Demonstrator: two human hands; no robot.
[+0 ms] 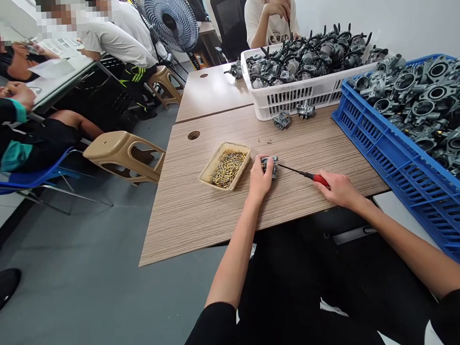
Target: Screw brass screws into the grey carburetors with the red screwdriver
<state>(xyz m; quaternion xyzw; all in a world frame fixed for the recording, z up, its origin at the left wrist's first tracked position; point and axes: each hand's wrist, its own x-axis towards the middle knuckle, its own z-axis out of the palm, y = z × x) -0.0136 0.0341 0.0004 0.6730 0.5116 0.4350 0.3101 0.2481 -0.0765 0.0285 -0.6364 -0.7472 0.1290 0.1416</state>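
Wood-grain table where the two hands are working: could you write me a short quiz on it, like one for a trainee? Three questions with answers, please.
1. True or false: the left hand holds a small metal part at the table.

2. Multiple choice: where is the tray of small brass-coloured pieces?
a) inside the blue crate
b) on the tan stool
c) on the table, to the left of the left hand

3. Fill in the colour: the right hand grips a thin-shafted tool by its ____ handle.

Key: 1. true; 2. c; 3. red
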